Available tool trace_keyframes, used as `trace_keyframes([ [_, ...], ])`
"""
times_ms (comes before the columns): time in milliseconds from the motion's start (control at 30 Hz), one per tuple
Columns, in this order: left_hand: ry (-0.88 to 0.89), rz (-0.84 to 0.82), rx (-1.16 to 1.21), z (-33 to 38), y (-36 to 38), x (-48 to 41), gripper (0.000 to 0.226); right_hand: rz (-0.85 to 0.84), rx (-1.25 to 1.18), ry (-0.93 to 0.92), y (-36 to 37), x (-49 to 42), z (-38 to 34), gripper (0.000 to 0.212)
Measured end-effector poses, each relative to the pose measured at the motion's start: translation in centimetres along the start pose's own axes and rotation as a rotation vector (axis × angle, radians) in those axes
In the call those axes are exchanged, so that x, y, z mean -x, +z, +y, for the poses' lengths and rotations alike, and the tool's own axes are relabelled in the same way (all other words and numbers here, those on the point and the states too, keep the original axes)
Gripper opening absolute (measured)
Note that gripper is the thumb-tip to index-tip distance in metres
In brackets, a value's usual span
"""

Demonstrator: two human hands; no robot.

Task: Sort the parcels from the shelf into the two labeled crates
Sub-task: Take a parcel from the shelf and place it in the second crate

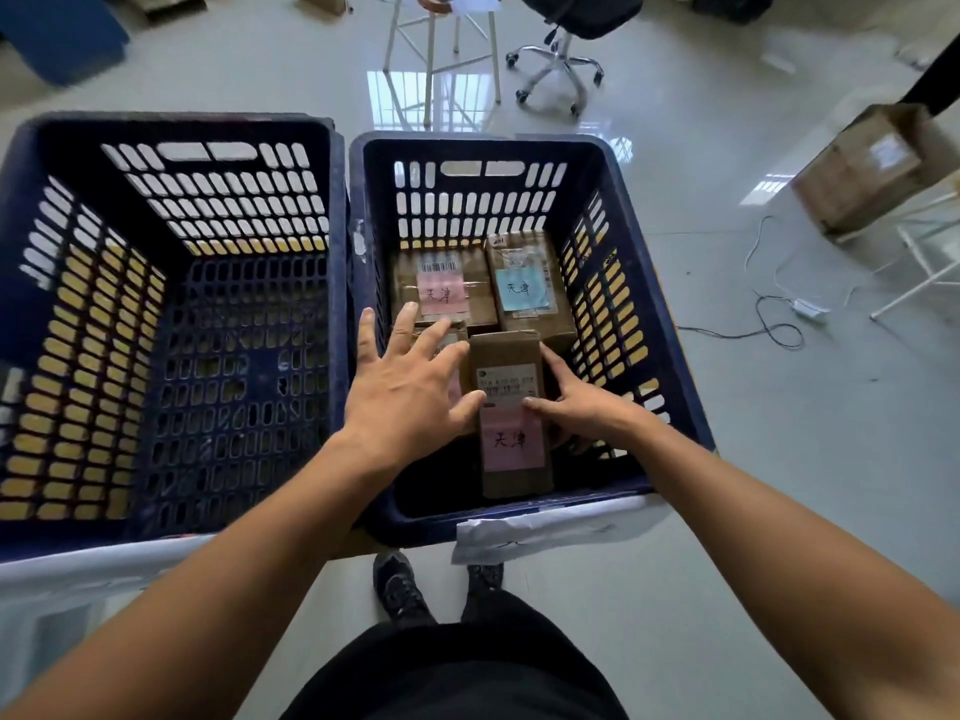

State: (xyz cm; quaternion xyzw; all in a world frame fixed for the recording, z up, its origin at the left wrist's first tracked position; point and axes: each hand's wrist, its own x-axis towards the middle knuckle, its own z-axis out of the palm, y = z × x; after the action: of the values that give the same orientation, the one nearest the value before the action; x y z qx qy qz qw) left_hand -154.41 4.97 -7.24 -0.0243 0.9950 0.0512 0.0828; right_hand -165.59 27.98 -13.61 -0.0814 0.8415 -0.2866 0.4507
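Two dark blue slotted crates stand side by side on the floor. The left crate (pixel 171 324) holds nothing visible. The right crate (pixel 649 366) holds several brown cardboard parcels. My right hand (pixel 576 402) grips a long brown parcel (pixel 511 371) with a pink note, thumb on top and fingers on its right side. My left hand (pixel 410 387) has spread fingers, thumb touching that parcel's left edge, and covers another parcel beneath. Behind lie a parcel with a pink note (pixel 441 293) and a parcel with a blue note (pixel 530 288).
White paper labels hang on the near rims of both crates (pixel 545 532). A cardboard box (pixel 867 168) sits at the right, with white cables (pixel 779 304) on the floor. A white stool (pixel 441 54) and an office chair (pixel 561 59) stand behind the crates.
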Motion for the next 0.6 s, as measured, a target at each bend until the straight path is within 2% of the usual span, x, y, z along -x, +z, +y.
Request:
trace_keyframes([
  [67, 0.000, -0.003, -0.006, -0.1, 0.0, -0.1, 0.074, 0.038, -0.070, -0.006, -0.1, -0.1, -0.1, 0.086],
  [133, 0.001, 0.001, -0.014, -0.1, -0.1, 0.0, 0.074, 0.125, -0.092, -0.107, -0.5, -0.9, -0.5, 0.083],
  [233, 0.008, -0.001, -0.026, 0.0, -0.1, 0.0, 0.074, 0.167, -0.083, -0.202, -0.5, -2.3, -1.5, 0.069],
  [333, 0.008, -0.003, -0.043, -0.1, 0.0, 0.0, 0.074, 0.155, -0.092, -0.184, -0.2, -3.3, -1.6, 0.047],
  [567, 0.015, -0.021, -0.064, 0.0, 0.0, -0.1, 0.072, 0.072, -0.091, -0.180, -1.7, -4.1, -2.1, 0.034],
  [600, 0.012, -0.019, -0.063, 0.0, 0.1, -0.1, 0.072, 0.067, -0.122, -0.191, -1.8, -4.3, -2.3, 0.038],
])
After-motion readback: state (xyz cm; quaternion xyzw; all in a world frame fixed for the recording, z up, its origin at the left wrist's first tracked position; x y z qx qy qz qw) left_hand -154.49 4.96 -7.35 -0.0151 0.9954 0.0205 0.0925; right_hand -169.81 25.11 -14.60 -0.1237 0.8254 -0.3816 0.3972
